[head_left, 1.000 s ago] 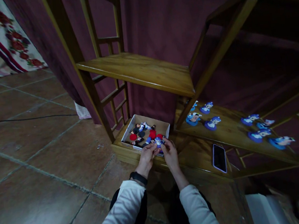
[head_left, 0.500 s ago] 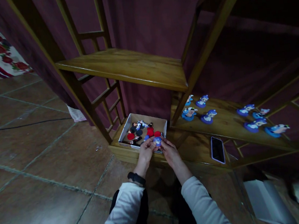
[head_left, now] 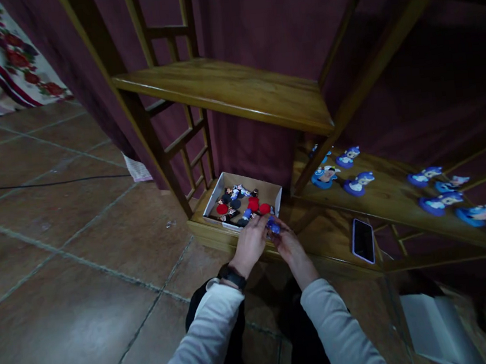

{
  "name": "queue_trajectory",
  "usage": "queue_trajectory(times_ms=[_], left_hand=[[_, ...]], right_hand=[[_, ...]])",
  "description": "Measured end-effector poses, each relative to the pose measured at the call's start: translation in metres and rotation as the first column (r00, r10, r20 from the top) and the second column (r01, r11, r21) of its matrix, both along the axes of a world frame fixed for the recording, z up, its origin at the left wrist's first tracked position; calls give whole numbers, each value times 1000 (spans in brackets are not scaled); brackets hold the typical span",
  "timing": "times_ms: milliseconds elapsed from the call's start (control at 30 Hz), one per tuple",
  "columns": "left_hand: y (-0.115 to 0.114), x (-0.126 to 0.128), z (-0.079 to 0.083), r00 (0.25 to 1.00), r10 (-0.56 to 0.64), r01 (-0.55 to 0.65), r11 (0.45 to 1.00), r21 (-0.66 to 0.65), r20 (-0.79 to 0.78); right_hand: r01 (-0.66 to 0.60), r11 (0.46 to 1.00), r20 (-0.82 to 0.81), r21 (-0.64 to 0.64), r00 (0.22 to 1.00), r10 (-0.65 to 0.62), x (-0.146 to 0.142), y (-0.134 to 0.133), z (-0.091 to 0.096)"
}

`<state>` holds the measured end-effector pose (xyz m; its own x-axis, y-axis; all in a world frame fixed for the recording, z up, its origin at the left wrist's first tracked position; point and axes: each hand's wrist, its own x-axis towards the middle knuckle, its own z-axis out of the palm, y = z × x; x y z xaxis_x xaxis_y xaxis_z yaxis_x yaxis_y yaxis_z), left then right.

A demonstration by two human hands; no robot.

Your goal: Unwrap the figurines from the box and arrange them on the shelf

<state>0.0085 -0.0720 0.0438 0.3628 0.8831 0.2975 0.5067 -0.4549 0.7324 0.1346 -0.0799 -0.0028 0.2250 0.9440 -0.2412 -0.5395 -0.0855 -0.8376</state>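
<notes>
A small blue-purple figurine (head_left: 273, 225) is between my two hands, at the front right corner of a shallow cardboard box (head_left: 215, 195). My left hand (head_left: 252, 243) has its fingers closed on the figurine's left side, and my right hand (head_left: 289, 245) grips it from the right. Fingers cover part of it, and its details are blurred. Inside the box lie several jumbled figurines (head_left: 236, 192), some with round red bases (head_left: 264, 208) and some with dark ones.
Several blue and purple figurines (head_left: 358, 184) stand on the raised shelf (head_left: 382, 187) to the right. A phone (head_left: 363, 241) lies on the lower board. Above the box juts a wooden shelf (head_left: 225, 94). A black cable (head_left: 52, 183) crosses the tiled floor.
The view has shifted, so the shelves appear further right. The figurine has turned in my hands, with more of it covered by my fingers.
</notes>
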Motion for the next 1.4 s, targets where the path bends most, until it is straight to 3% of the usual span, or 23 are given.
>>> queue_trajectory(times_ms=[100,200,733,900,1067,1200,1300,1367,1400], left_hand=[[-5,-4,6,979,-1,25,993,114,-206],[-5,-5,9,952,-37,90,983,162,-302],[-23,-2,23,909,-16,165,932,322,-417],[-38,-7,36,862,-2,220,902,370,-507],[-62,-13,44,847,-54,271,900,343,-528],[-84,-11,31,920,-154,244,944,221,-359],[-94,-5,10,990,-137,138,989,-44,34],[-96,-1,-4,935,-51,158,945,-285,350],[-97,2,-10,885,-3,215,890,-402,466]], right_hand=[[-12,1000,18,7,1000,11,1,0,-2],[-26,1000,27,13,999,25,2,0,-3],[-41,998,59,49,998,38,9,-16,5],[-69,995,8,67,998,69,11,-29,13],[-65,997,68,48,996,62,11,-55,19],[-31,999,155,41,988,25,13,-83,20],[-57,998,227,31,973,49,15,-106,19],[-95,995,248,9,965,90,16,-118,19],[-98,995,247,-1,964,95,17,-123,20]])
